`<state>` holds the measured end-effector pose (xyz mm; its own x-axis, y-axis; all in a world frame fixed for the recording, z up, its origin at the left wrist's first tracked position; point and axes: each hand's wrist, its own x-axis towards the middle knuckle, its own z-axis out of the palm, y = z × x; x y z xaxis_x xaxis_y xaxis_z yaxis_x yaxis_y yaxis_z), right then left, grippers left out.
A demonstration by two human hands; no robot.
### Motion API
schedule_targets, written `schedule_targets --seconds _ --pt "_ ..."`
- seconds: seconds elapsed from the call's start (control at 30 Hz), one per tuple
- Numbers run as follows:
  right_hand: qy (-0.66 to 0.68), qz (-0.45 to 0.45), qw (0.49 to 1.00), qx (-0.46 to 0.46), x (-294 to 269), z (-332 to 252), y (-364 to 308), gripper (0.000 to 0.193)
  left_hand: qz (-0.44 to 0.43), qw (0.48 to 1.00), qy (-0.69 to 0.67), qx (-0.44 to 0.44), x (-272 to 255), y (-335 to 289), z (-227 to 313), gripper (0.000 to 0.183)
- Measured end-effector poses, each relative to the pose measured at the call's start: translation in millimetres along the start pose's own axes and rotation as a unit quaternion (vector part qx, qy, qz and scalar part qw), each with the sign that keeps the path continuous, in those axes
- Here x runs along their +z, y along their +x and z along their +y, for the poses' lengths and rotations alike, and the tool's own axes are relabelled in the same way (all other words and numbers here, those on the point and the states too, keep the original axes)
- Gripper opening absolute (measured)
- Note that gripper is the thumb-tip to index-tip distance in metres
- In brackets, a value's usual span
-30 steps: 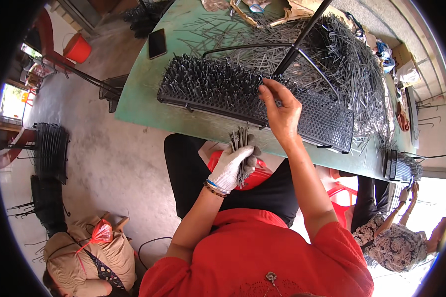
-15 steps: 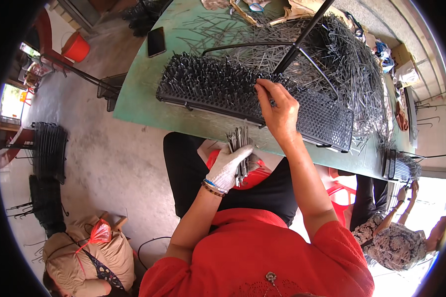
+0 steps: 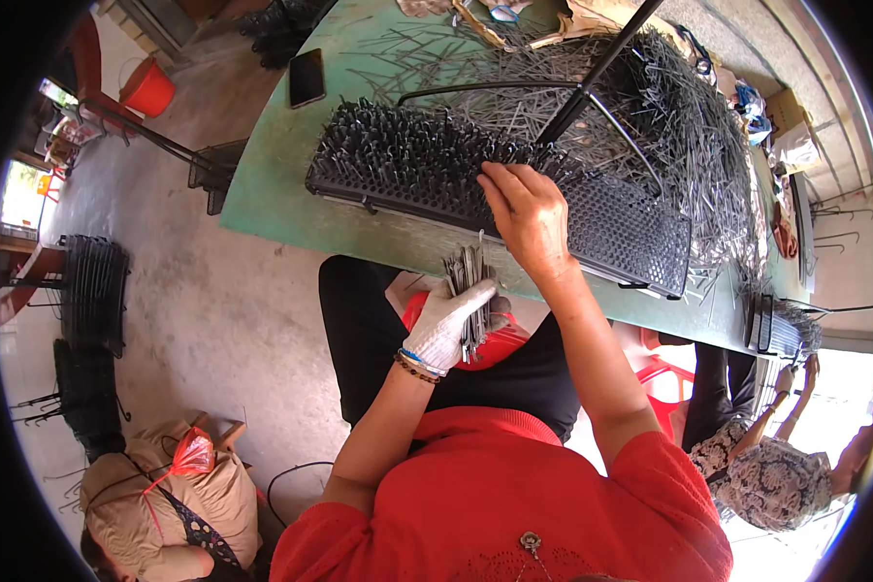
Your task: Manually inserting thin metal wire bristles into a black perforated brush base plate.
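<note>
My left hand, in a white knitted glove, is closed around a bundle of thin grey metal rods in front of the table edge. Bare and pinched together, my right hand is over a long black perforated rack. Its fingertips are at the edge of the upright dark rods that crowd the rack's left part; what they pinch, if anything, is too small to make out. Toward the right, the rack's holes show with no rods standing in them.
Loose rods are heaped behind the rack on the green table. A black frame post rises over the rack. A phone lies at the far left. Another person works at the right beside a second rack.
My right hand has shifted slightly left and toward me along the rack, its fingers drawn closer together. My left hand stays in place with its bundle.
</note>
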<state>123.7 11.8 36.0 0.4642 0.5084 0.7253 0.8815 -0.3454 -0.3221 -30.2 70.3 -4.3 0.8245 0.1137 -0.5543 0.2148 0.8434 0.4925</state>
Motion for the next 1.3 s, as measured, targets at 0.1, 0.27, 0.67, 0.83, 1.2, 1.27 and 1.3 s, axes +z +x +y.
schedule_targets --seconds 0.1,0.27,0.67,0.83,1.2,1.27,1.3 --pt "-0.005 -0.021 1.0 -0.017 0 3 -1 0.018 -0.011 1.0 -0.014 0.004 -1 1 0 0.012" --pt "-0.031 -0.069 0.997 -0.005 -5 -1 3 0.017 -0.002 1.0 -0.012 0.004 0 0 3 0.011" --pt "0.134 -0.16 0.959 0.193 -28 -9 -19 0.019 -0.004 0.999 -0.018 0.043 8 -5 7 0.011" --pt "0.257 -0.199 0.881 0.343 -36 -9 -15 0.017 0.011 0.997 -0.064 0.043 13 -5 6 0.012" --pt "0.125 0.068 0.986 0.091 -8 -1 8 0.011 -0.022 1.0 -0.006 0.015 2 -2 -1 0.013" --pt "0.124 0.057 0.984 0.113 -5 -1 5 0.011 -0.033 0.999 -0.002 0.013 2 -4 1 0.013" --pt "0.124 0.057 0.984 0.113 -2 0 2 0.011 -0.013 1.0 -0.004 0.008 4 -6 2 0.013"
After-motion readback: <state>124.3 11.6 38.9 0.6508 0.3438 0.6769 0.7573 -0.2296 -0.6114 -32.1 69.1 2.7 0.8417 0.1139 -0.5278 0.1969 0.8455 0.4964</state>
